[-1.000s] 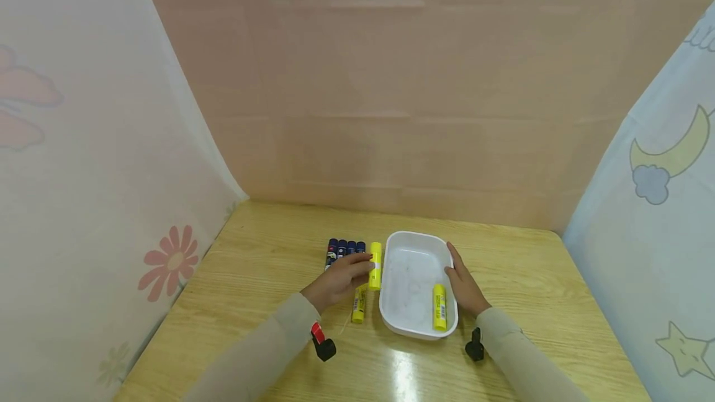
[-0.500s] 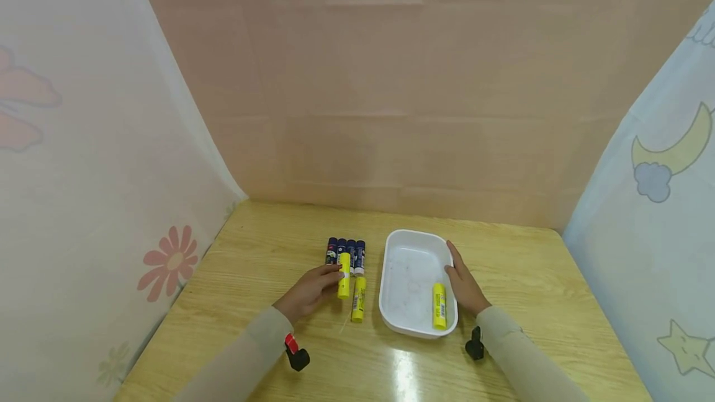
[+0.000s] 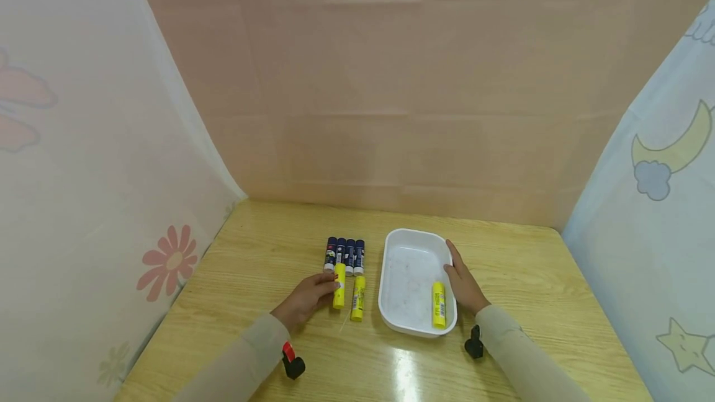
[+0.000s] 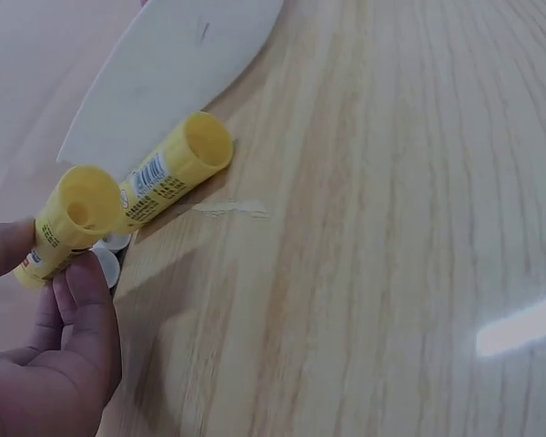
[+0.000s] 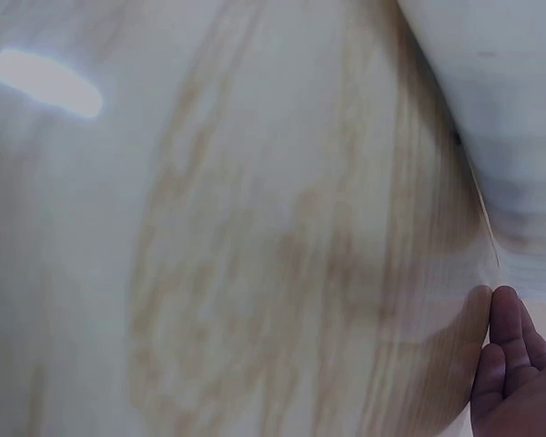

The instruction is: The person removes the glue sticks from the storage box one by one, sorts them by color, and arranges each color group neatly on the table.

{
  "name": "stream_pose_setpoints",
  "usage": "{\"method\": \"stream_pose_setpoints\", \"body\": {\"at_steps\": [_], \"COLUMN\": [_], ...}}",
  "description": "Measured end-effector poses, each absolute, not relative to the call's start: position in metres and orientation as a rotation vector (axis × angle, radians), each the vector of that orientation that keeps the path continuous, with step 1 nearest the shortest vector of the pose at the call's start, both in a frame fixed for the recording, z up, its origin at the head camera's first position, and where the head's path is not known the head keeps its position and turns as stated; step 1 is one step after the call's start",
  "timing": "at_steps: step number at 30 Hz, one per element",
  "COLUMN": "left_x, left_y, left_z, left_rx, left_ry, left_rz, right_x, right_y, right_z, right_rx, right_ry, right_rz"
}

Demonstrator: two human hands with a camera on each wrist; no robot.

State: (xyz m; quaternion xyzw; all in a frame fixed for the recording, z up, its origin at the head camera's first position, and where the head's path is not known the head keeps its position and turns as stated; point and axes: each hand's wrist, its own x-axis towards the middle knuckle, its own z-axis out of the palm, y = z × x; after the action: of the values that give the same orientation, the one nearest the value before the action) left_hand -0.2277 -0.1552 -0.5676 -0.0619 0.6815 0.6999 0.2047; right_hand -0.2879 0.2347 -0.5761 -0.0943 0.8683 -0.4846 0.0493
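Note:
My left hand (image 3: 304, 299) pinches a yellow glue stick (image 3: 339, 290) between thumb and fingers. In the left wrist view the held glue stick (image 4: 68, 218) tilts, its hollow end toward the camera. Close to its right, a second yellow glue stick (image 3: 358, 299) lies on the table. Behind them is a row of several dark blue glue sticks (image 3: 349, 254) with white ends. My right hand (image 3: 465, 284) holds the right side of a white plastic tray (image 3: 404, 290), thumb over the rim. Inside the tray, at its near right, lies another yellow glue stick (image 3: 439, 306).
The pale wooden table (image 3: 268, 247) reaches back to a beige cloth wall (image 3: 391, 92). Printed cloths hang at both sides, a flowered one (image 3: 100, 172) on the left and one with a moon (image 3: 670, 203) on the right.
My left hand has carried its yellow glue stick left from beside the tray, then nearer and lower, just in front of the dark blue row. The right hand and the tray stay put.

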Motion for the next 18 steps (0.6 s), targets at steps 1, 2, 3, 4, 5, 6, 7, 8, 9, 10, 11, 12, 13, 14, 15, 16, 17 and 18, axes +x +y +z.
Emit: {"method": "stream_pose_setpoints", "body": {"at_steps": [1, 2, 3, 4, 5, 6, 7, 8, 9, 10, 11, 12, 13, 14, 15, 16, 17, 18], "left_x": [-0.227, -0.227, -0.227, -0.226, -0.226, -0.225, -0.225, -0.225, -0.224, -0.224, -0.223, -0.223, -0.223, -0.222, -0.222, -0.221, -0.221, -0.221], "left_y": [-0.155, -0.155, -0.155, -0.155, -0.154, -0.154, -0.154, -0.154, -0.153, -0.153, -0.152, -0.151, -0.150, -0.149, -0.148, -0.147, -0.146, -0.145], "left_z": [-0.568, -0.570, -0.570, -0.571, -0.571, -0.572, -0.572, -0.573, -0.573, -0.574, -0.574, -0.574, -0.574, -0.574, -0.573, -0.572, -0.572, -0.571], "left_rx": [-0.174, -0.178, -0.181, -0.186, -0.190, -0.196, -0.198, -0.200, -0.202, -0.201, -0.199, -0.197, -0.196, -0.200, -0.204, -0.207, -0.209, -0.212], "left_ry": [1.910, 1.926, 1.939, 1.953, 1.964, 1.977, 1.985, 1.998, 2.003, 2.015, 2.024, 2.035, 2.039, 2.053, 2.063, 2.078, 2.091, 2.110], "left_rz": [1.941, 1.925, 1.914, 1.900, 1.888, 1.876, 1.869, 1.859, 1.854, 1.846, 1.841, 1.837, 1.839, 1.832, 1.829, 1.822, 1.819, 1.811], "right_x": [-0.288, -0.288, -0.288, -0.289, -0.288, -0.288, -0.288, -0.288, -0.288, -0.288, -0.287, -0.287, -0.287, -0.287, -0.286, -0.286, -0.286, -0.286], "right_y": [0.234, 0.234, 0.234, 0.235, 0.235, 0.235, 0.234, 0.234, 0.234, 0.234, 0.233, 0.233, 0.232, 0.232, 0.232, 0.232, 0.232, 0.232], "right_z": [-0.576, -0.576, -0.576, -0.576, -0.576, -0.576, -0.576, -0.575, -0.574, -0.574, -0.573, -0.572, -0.572, -0.571, -0.571, -0.571, -0.571, -0.571], "right_rx": [-0.283, -0.278, -0.275, -0.276, -0.276, -0.275, -0.274, -0.273, -0.269, -0.269, -0.263, -0.259, -0.257, -0.259, -0.262, -0.269, -0.274, -0.281], "right_ry": [2.647, 2.647, 2.649, 2.653, 2.656, 2.658, 2.661, 2.662, 2.660, 2.659, 2.657, 2.655, 2.654, 2.653, 2.653, 2.653, 2.653, 2.652], "right_rz": [-1.471, -1.467, -1.465, -1.457, -1.453, -1.450, -1.449, -1.448, -1.447, -1.444, -1.447, -1.449, -1.447, -1.444, -1.443, -1.445, -1.450, -1.453]}}
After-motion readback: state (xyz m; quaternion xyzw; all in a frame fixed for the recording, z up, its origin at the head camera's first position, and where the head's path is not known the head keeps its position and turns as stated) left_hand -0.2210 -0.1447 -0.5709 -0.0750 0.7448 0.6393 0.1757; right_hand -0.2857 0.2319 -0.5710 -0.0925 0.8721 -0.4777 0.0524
